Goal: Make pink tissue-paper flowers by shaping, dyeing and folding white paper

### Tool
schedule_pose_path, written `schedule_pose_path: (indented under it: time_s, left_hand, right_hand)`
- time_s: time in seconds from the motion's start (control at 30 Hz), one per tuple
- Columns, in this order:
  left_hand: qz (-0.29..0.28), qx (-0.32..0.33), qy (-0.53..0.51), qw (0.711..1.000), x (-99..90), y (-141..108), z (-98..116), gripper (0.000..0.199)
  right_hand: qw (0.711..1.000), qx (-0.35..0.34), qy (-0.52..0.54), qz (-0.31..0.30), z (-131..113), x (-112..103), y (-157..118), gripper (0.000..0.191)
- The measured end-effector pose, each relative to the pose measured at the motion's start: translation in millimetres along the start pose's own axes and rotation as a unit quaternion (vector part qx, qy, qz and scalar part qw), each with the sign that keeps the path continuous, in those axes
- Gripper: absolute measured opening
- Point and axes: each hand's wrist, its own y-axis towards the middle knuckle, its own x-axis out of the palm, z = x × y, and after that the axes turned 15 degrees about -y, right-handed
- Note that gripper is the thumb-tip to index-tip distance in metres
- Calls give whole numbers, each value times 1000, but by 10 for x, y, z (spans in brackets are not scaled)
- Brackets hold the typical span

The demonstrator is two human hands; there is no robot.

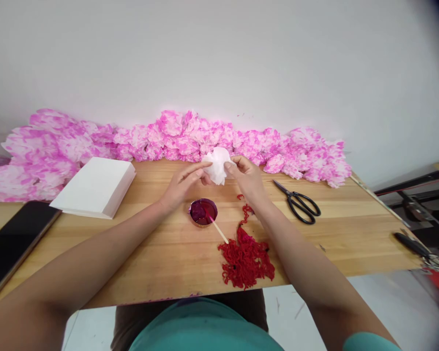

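Between my two hands, above the middle of the table, is a white paper flower (218, 165) with ruffled petals. My left hand (186, 183) has its thumb and fingers closed at the flower's left side. My right hand (247, 176) pinches its right edge between thumb and fingers. Below my left hand stands a small bowl of dark magenta dye (198, 213), and a thin stick (219, 231) leans out of it. A tangled heap of red yarn (246, 258) lies nearer to me, with a loose strand running up towards my right wrist.
Pink and white paper flowers (175, 136) line the wall along the table's (161, 263) back. At left are a stack of white paper (95, 185) and a black phone (20, 243). Black scissors (298, 202) lie right of my right hand; a black-handled tool (411, 243) rests at the right edge.
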Motion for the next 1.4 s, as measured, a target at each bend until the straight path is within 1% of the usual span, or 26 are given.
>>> schedule_pose_path:
  time_s: [0.07,0.13,0.23,0.3,0.4,0.57,0.63,0.7,0.8,0.87,0.97,1.0,1.03,1.13,1.2,1.3,1.4]
  left_hand:
    - [35,12,-20,999,-11,4,2,37]
    - [69,17,1,997,-16,9,5,39]
    - [103,30,36,994,-13,23,4,40]
    - [106,31,43,993,-11,35,-10,42]
    - [99,7,48,994,-13,45,-49,39]
    - [72,-39,84,993,14,30,-81,37]
    - [63,-60,98,991,43,24,-76,36]
    - [68,-72,100,990,63,24,-77,35]
    - [79,-60,81,992,53,35,-83,32]
    - [99,-23,77,992,27,40,-66,30]
    - [155,63,132,977,11,22,12,20]
    - [166,81,159,970,19,8,43,16]
    - [166,85,182,965,33,-9,72,17]
    - [125,58,224,965,89,-60,110,32]
    - [98,45,230,967,112,-77,94,36]
    - [84,20,218,972,108,-69,48,31]
    - [99,0,178,979,89,-41,13,20]
  right_hand:
    - [992,72,104,-22,76,18,17,24]
    - [978,121,165,-39,134,45,24,28]
    - [962,169,208,-43,155,87,15,29]
    - [959,176,219,-39,126,104,3,28]
    - [964,160,209,-34,61,119,-16,27]
    - [987,90,133,-6,8,158,-53,26]
    - [992,73,101,-10,7,177,-70,25]
    - [995,65,72,-20,12,190,-85,24]
    - [996,60,55,-25,21,196,-95,24]
    - [996,66,61,-21,23,190,-92,25]
    - [995,79,67,-3,17,174,-85,25]
    - [995,79,66,6,14,168,-84,24]
    - [995,79,65,12,11,165,-86,23]
    - [995,72,62,20,-2,168,-107,22]
    - [996,62,54,22,-24,179,-134,20]
    - [999,41,30,19,-80,196,-181,17]
    - [999,32,12,15,-127,203,-214,16]
